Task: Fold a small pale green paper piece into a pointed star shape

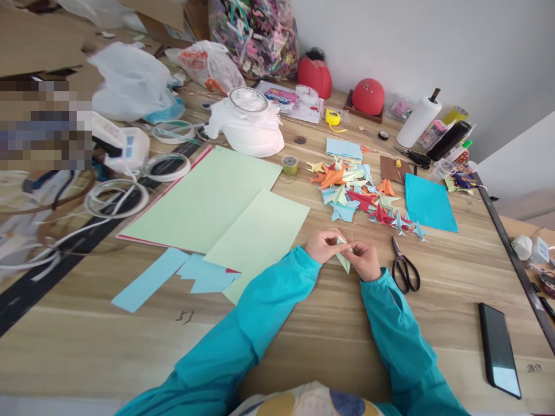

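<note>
Between my two hands is a small piece of folded pale green paper [344, 263], narrow and pointed at its lower end. My left hand [324, 245] pinches it near the top from the left. From the right, my right hand [365, 259] grips its edge, fingertips close to the left ones. Some of the paper is hidden behind my fingers. Just beyond lies a pile of folded paper cranes [347, 188] in orange, red, blue and pale green. Black-handled scissors [406, 271] rest on the table right of my right hand.
Pale green sheets [203, 196] and blue paper strips [150, 279] lie to the left. A bright blue sheet [430, 202] is right of the cranes, and a phone [499, 349] lies near right. Coiled white cables [116, 197] and plastic bags [132, 81] occupy the far left.
</note>
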Motion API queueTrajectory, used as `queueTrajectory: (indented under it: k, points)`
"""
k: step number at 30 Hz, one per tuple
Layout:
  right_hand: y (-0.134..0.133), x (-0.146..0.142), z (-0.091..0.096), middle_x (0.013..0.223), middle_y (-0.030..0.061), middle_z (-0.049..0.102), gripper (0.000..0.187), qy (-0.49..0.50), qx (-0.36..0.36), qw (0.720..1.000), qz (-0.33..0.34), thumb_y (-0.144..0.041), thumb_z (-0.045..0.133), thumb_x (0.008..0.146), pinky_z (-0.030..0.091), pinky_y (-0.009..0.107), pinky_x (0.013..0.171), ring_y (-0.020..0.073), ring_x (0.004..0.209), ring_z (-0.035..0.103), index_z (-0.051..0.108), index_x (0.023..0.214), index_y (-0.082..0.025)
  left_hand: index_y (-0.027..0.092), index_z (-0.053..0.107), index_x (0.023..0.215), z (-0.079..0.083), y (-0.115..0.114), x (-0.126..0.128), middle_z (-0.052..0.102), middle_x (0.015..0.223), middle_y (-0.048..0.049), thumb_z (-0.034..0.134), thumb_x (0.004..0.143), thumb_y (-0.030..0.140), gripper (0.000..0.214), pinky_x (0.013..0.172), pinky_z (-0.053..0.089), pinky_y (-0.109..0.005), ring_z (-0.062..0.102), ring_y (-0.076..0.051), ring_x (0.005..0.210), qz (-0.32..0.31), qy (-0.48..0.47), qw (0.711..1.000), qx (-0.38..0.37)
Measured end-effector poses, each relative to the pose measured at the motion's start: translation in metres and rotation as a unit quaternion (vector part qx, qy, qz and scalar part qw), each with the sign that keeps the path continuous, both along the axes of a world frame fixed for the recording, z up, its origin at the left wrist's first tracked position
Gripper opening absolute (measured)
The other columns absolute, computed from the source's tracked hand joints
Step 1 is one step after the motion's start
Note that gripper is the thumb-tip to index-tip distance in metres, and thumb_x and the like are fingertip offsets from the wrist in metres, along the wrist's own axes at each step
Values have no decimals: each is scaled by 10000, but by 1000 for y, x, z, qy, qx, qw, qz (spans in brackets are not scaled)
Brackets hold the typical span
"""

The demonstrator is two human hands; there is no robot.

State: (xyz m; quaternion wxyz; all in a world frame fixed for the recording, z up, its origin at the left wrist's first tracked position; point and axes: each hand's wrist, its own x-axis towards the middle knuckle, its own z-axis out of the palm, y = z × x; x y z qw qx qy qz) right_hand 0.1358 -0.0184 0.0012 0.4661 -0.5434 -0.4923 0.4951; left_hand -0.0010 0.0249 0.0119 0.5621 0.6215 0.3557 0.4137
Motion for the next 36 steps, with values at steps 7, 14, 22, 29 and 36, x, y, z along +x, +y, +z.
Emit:
queueTrajectory:
  k: [7,14,22,29,36]
  points:
    - [0,3,2,566,-5,609,213,40,-8,999,15,-342,689,615,394,225,463,104,489,501,653,703,-152,111,651,642,-2,4,-1,569,659,-32,662,639,306,195,530,386,-229,508,-111,594,-9,-30,999,-31]
    - [-1,6,3,561,8,620,278,46,-14,999,9,-418,627,665,409,232,443,113,473,509,694,754,-164,106,647,638,-1,4,-2,567,652,-31,652,647,326,220,529,374,-226,495,-105,588,-8,-43,998,-45]
    - [0,4,4,563,2,624,210,9,11,1000,-10,-370,641,658,410,232,444,118,491,508,712,710,-180,113,651,653,0,3,-1,589,683,-41,652,646,332,219,546,386,-233,508,-116,611,0,-18,1000,-21]
    - [0,3,7,486,-10,592,206,9,2,1000,-17,-376,656,634,422,248,418,127,444,498,717,677,-184,123,628,580,-2,3,0,554,654,-16,627,667,371,263,567,377,-232,478,-107,609,13,-32,999,-33]
    - [0,2,7,488,-18,593,176,17,-5,1000,-11,-349,670,629,422,244,421,124,445,501,718,685,-189,125,654,686,1,4,-4,548,702,-25,494,774,385,318,650,383,-249,503,-134,695,-15,-47,997,-53]
